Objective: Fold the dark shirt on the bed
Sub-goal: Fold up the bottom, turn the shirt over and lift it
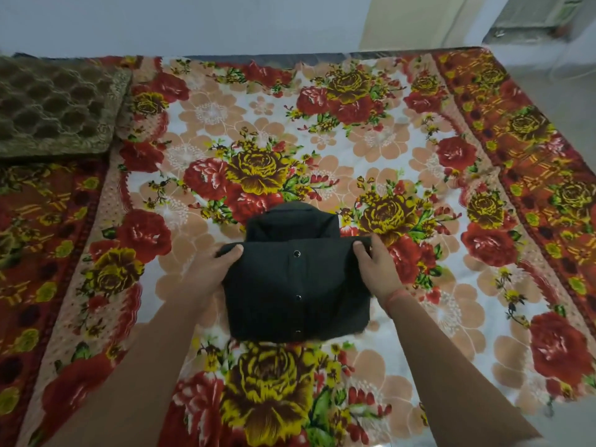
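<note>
The dark shirt (296, 279) lies near the front middle of the bed (354, 150), on the floral bedspread (403, 285), already reduced to a compact rectangle. Its snap-button placket (297, 296) faces up, and the collar end (292, 221) projects beyond the folded layer on the far side.

The left hand (211, 269) grips the far-left corner of the upper layer; its fingers (232, 251) are closed around the fabric edge. The right hand (375, 262) grips the far-right corner in the same manner, thumb on top and fingers curled under. Both corners appear slightly raised off the layer beneath. A brown textured cushion (54, 104) rests at the far-left corner of the bed, well apart from the work.

Judged step: laying the lower half over the upper half, with the edge brought up to the collar line.

Recommended procedure:
- Hold both corners level, so the leading edge runs parallel to the collar base.
- Keep light outward tension between the hands to prevent a sag or crease across the placket.
- Lower both corners together; uneven release will likely skew the stack.
- Align the side edges with the layer below before letting go.
- Press flat from the centre outward.
</note>
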